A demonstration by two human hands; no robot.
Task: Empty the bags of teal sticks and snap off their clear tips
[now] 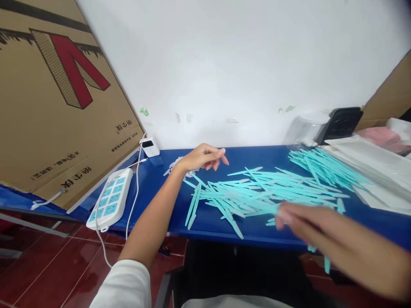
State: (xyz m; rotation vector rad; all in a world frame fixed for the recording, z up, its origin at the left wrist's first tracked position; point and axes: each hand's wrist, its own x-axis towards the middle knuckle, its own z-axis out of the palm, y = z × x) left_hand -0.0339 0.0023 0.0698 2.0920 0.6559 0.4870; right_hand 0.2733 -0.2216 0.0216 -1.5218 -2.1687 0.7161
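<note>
My left hand [205, 157] is raised over the back of the table, beside a small heap of little white pieces [175, 164]. Its thumb and fingers are drawn together; whatever may be between them is too small to make out. My right hand [308, 224] is blurred by motion at the front of a wide, loose pile of slim teal plastic sticks [257, 190]. A teal stick [265, 209] points left from its fingertips. More teal ends [326, 264] show below that hand, over the table's front edge; whether it holds them is unclear.
A tidier bunch of teal sticks [324, 167] lies at right against white paper sheets [379, 171]. Behind stand a clear tub [311, 126] and a black device [342, 122]. At left are a power strip [111, 199], a white cable, a small white device [150, 147] and a large carton [64, 119].
</note>
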